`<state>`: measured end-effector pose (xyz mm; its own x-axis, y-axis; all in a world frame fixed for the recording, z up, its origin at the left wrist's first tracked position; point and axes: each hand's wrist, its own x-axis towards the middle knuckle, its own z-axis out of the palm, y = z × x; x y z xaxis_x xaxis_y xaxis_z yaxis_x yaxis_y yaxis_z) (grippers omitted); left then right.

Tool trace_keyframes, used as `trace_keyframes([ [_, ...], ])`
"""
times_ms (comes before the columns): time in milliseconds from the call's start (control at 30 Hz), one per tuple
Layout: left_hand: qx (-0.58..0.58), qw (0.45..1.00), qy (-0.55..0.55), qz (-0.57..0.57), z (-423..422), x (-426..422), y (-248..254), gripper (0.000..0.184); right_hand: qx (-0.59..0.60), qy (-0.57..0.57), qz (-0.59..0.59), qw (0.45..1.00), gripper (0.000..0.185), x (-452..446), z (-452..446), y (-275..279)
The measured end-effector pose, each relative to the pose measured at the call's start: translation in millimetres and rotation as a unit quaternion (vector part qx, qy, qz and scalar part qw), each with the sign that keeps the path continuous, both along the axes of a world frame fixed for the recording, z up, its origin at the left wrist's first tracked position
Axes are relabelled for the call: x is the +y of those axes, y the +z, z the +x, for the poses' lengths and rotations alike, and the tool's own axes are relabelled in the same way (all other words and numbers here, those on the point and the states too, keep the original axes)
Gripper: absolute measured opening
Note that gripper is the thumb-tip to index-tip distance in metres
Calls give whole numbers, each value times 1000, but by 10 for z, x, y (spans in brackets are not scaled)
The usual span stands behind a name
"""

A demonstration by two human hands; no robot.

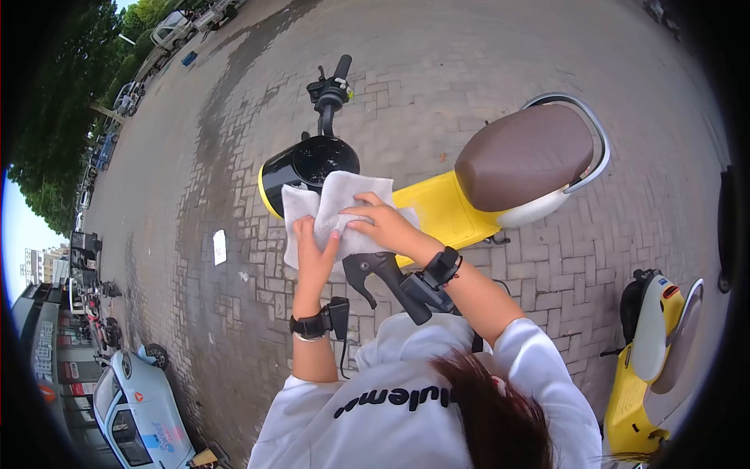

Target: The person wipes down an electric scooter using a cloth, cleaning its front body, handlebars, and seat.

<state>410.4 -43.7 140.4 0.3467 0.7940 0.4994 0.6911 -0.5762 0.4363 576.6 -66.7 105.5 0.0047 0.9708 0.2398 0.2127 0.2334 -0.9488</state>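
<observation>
A light grey cloth (pixel 355 189) is spread in folds over the near side of the handlebar of a yellow scooter (pixel 441 207). My left hand (pixel 314 254) pinches the cloth's lower left part between thumb and fingers. On the cloth's right side rests my right hand (pixel 384 225), its fingers bent and gripping the fabric. Left of the cloth is the scooter's round black headlight housing (pixel 301 164), with the far handlebar grip (pixel 341 69) beyond it. Close below my hands are the near brake lever (pixel 361 277) and black grip (pixel 406 297). The cloth hides part of the handlebar.
The scooter's brown seat (pixel 527 156) is to the right, ringed by a metal rail (pixel 600 137). A second yellow scooter (pixel 629 395) stands at lower right. A light blue small car (pixel 141 406) is at lower left. White paper (pixel 219 247) lies on the brick paving.
</observation>
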Motion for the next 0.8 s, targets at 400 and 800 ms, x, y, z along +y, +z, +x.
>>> trace_keyframes([
  [400,-126,953,42,-273,79,-844,-224,29,-99,1,68,993,20,-624,122,16],
  [800,-150,872,133,-446,93,-1946,-62,24,-196,28,71,978,17,-1602,238,183],
])
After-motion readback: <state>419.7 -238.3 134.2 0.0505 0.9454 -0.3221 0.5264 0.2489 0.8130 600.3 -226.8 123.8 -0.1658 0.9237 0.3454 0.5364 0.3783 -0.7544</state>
